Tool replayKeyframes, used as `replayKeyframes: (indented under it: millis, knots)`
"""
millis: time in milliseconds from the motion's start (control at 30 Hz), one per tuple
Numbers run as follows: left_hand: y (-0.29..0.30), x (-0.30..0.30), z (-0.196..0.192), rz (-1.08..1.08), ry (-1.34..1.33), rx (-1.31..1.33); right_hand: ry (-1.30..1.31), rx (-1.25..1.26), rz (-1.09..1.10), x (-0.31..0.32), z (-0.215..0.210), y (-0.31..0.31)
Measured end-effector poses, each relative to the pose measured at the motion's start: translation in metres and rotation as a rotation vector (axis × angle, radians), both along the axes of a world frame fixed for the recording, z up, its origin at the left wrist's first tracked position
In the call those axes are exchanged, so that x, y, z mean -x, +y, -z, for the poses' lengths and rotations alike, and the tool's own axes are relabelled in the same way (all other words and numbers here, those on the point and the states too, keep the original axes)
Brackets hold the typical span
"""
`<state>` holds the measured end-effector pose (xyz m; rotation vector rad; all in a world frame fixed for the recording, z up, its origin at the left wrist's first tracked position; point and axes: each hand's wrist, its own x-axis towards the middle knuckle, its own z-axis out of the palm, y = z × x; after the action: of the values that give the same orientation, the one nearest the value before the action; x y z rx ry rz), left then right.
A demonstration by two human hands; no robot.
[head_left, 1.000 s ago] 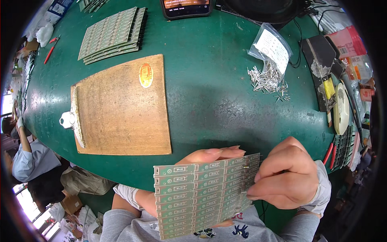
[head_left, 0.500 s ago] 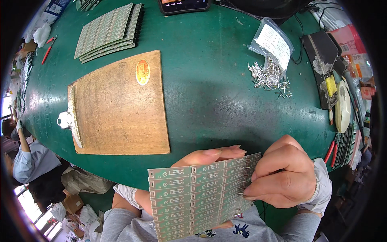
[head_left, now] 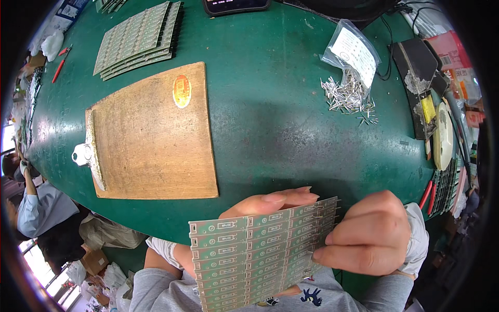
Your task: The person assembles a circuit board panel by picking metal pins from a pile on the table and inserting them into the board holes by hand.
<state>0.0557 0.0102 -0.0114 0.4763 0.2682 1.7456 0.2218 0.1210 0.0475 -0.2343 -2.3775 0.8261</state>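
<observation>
I hold a green panel of circuit boards [head_left: 249,255] tilted up in front of my chest, near the table's front edge. My left hand [head_left: 270,202] supports it from behind, fingers stretched flat along its top edge. My right hand [head_left: 371,236] is curled at the panel's right edge, fingertips pinched against it; whether a small part sits between them is hidden. A heap of small metal pins [head_left: 347,97] lies on the green table [head_left: 280,114] to the far right.
A brown wooden clipboard [head_left: 153,135] lies left of centre. Stacked green board panels [head_left: 138,39] sit at the far left. A clear plastic bag [head_left: 351,49] lies by the pins. Tools and holders crowd the right edge [head_left: 442,135]. Another person [head_left: 36,203] sits lower left.
The panel has shifted slightly left and lower in my hands. My right hand stays pinched at its right edge; the table items have not moved.
</observation>
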Motion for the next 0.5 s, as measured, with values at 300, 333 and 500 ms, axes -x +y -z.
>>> replayKeyframes:
  millis: [300, 333, 500]
  knots:
    - [-0.005, 0.007, -0.008, 0.062, -0.053, 0.057, -0.065, -0.192, -0.040, -0.008, 0.001, -0.004]
    - [-0.008, 0.005, -0.007, 0.050, -0.069, 0.080, -0.066, -0.192, -0.041, -0.010, 0.005, -0.006]
    - [-0.013, -0.007, -0.012, 0.008, -0.155, 0.171, -0.080, -0.444, 0.019, -0.020, 0.006, -0.014]
